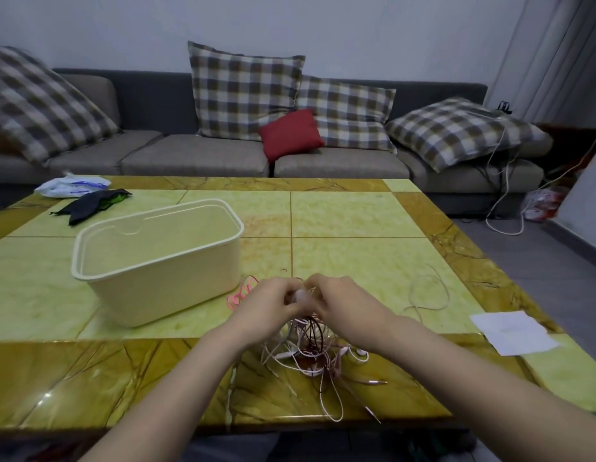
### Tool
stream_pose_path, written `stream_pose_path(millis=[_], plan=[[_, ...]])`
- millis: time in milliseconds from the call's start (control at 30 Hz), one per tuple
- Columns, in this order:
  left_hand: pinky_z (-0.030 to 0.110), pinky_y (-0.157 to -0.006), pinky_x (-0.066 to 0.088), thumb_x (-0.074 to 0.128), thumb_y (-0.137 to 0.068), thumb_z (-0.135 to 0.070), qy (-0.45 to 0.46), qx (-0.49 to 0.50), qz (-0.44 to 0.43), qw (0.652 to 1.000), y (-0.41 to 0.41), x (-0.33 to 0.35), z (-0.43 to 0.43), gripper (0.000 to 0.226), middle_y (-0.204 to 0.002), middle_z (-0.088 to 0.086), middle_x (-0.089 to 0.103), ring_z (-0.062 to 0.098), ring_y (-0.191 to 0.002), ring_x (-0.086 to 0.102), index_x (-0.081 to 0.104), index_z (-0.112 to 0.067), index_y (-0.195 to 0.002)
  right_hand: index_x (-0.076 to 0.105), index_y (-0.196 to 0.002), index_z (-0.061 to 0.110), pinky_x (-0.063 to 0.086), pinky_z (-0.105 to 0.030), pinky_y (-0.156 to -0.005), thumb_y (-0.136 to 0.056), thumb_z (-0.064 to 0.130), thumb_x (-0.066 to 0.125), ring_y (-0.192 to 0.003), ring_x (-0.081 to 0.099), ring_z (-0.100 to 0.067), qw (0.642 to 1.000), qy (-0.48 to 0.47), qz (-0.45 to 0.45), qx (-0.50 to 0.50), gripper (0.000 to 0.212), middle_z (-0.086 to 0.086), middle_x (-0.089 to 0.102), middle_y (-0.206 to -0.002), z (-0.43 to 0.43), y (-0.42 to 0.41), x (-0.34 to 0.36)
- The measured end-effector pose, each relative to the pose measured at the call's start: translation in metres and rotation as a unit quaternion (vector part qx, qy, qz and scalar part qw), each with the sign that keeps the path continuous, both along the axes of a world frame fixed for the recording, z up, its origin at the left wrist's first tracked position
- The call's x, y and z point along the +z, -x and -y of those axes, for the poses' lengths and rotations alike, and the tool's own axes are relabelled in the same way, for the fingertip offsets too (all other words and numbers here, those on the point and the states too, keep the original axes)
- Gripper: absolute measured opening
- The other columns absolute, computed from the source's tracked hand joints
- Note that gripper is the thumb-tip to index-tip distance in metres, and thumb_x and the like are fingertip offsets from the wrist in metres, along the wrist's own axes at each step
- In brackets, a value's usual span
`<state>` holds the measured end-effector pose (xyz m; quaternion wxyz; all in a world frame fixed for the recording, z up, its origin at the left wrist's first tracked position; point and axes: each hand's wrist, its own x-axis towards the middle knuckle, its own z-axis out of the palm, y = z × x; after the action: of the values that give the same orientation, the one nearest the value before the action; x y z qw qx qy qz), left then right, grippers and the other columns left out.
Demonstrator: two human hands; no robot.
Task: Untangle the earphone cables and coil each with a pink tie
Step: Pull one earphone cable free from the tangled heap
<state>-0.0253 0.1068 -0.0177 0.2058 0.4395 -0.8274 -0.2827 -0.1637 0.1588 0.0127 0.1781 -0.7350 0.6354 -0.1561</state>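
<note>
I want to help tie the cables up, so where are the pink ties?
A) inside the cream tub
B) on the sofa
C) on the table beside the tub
C: the pink ties lie on the table beside the cream tub, close to the left hand, which together with the right hand pinches the tangled earphone cables.

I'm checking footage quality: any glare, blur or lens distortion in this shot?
Head view: light glares off the glossy table at its near left; wide-angle lens stretches the forearms; left pillow smears at the edge; left hand and right hand, pinching the cables, look slightly soft.
</note>
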Motion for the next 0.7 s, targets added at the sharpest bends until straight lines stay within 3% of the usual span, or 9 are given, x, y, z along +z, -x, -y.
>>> stream_pose_path(millis=[100, 200, 333, 433, 533, 700], plan=[[0.033, -0.069, 0.045, 0.069, -0.081, -0.017, 0.018, 0.017, -0.009, 1.000, -0.002, -0.001, -0.001, 0.020, -0.074, -0.005, 0.060, 0.017, -0.076, 0.057, 0.053, -0.028, -0.074, 0.061, -0.109, 0.013, 0.051, -0.037, -0.076, -0.095, 0.022, 0.052, -0.087, 0.064, -0.025, 1.000, -0.003, 0.019, -0.012, 0.019, -0.010, 0.068, -0.094, 0.003, 0.000, -0.001], [0.028, -0.076, 0.043, 0.075, -0.073, -0.015, 0.022, 0.034, -0.039, 0.998, -0.005, -0.002, -0.002, 0.032, -0.086, -0.014, 0.053, 0.012, -0.087, 0.052, 0.049, -0.030, -0.084, 0.066, -0.096, 0.010, 0.051, -0.037, -0.072, -0.095, 0.024, 0.053, -0.080, 0.063, -0.024, 1.000, 0.022, -0.010, -0.014, 0.018, -0.009, 0.068, -0.087, 0.004, 0.003, 0.004], [0.032, -0.093, 0.040, 0.073, -0.075, -0.016, 0.041, 0.068, -0.022, 0.997, -0.009, -0.004, 0.000, 0.036, -0.100, -0.009, 0.046, 0.014, -0.103, 0.045, 0.047, -0.032, -0.094, 0.068, -0.097, 0.010, 0.044, -0.029, -0.061, -0.096, 0.025, 0.051, -0.072, 0.059, -0.019, 0.998, 0.063, -0.011, -0.027, 0.022, -0.007, 0.068, -0.085, 0.007, 0.011, 0.016], [0.027, -0.084, 0.042, 0.069, -0.079, -0.013, 0.047, 0.067, -0.045, 0.996, -0.009, -0.001, -0.001, 0.031, -0.092, -0.011, 0.048, 0.012, -0.092, 0.048, 0.047, -0.034, -0.080, 0.065, -0.098, 0.007, 0.031, -0.025, -0.049, -0.098, 0.025, 0.045, -0.060, 0.048, -0.015, 0.994, 0.093, -0.012, -0.054, 0.027, -0.008, 0.064, -0.084, 0.009, 0.014, 0.025], [0.028, -0.075, 0.044, 0.067, -0.080, -0.009, 0.049, 0.075, -0.048, 0.995, -0.009, 0.001, 0.000, 0.035, -0.082, -0.012, 0.052, 0.011, -0.077, 0.051, 0.051, -0.034, -0.061, 0.062, -0.098, 0.007, 0.036, -0.030, -0.056, -0.099, 0.024, 0.039, -0.071, 0.054, -0.022, 0.989, 0.129, 0.002, -0.078, 0.029, -0.009, 0.065, -0.090, 0.010, 0.014, 0.032], [0.036, -0.080, 0.048, 0.068, -0.079, -0.008, 0.043, 0.088, -0.044, 0.994, -0.007, 0.005, 0.000, 0.039, -0.080, -0.013, 0.053, 0.012, -0.078, 0.053, 0.053, -0.034, -0.053, 0.060, -0.095, 0.008, 0.041, -0.034, -0.061, -0.100, 0.024, 0.032, -0.074, 0.057, -0.027, 0.983, 0.140, 0.019, -0.115, 0.032, -0.010, 0.064, -0.088, 0.010, 0.015, 0.031]])
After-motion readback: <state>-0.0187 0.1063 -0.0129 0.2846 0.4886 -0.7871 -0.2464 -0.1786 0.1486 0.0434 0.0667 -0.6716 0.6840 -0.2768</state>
